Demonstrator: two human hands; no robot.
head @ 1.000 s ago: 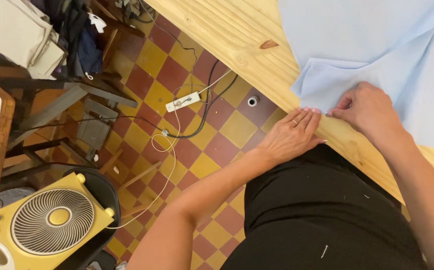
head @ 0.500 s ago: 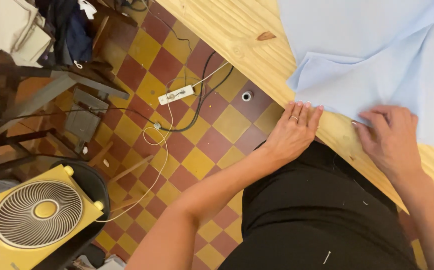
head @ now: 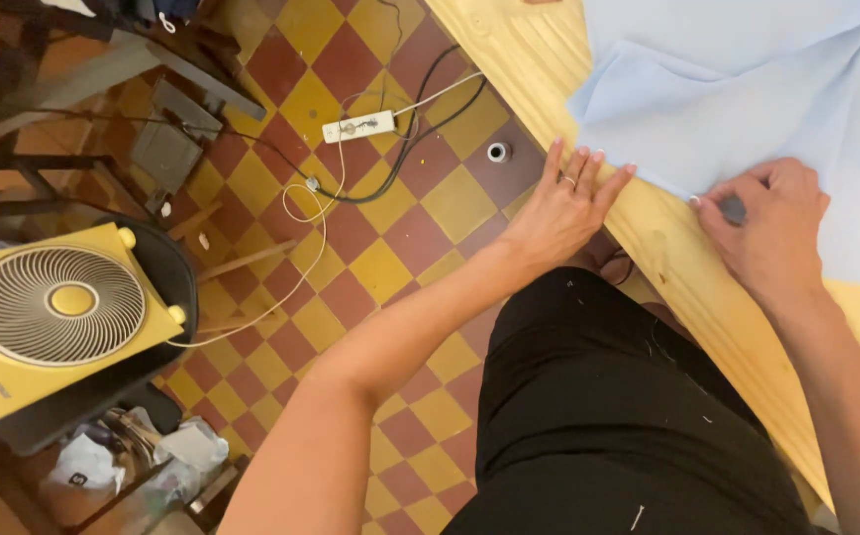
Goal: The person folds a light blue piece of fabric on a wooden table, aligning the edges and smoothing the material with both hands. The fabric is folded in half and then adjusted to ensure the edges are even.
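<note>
A light blue cloth (head: 747, 89) lies folded on a pale wooden table (head: 687, 267) at the upper right. My left hand (head: 563, 203), a ring on one finger, lies flat with fingers spread on the table edge, fingertips touching the cloth's near corner. My right hand (head: 761, 223) rests on the cloth's near edge further right, thumb and fingers pinching the fabric. I wear black clothing (head: 628, 416) with a pin stuck in it, pressed against the table edge.
Below lies a red-and-yellow checkered floor (head: 390, 267) with a white power strip (head: 358, 127), black and white cables, and a small spool (head: 496, 152). A yellow box fan (head: 53, 307) sits on a black stool at left. Dark wooden furniture stands at upper left.
The view shifted, so everything sits higher in frame. My right hand slid right along the cloth edge and now pinches it. My left hand stays by the cloth's corner, fingers more spread.
</note>
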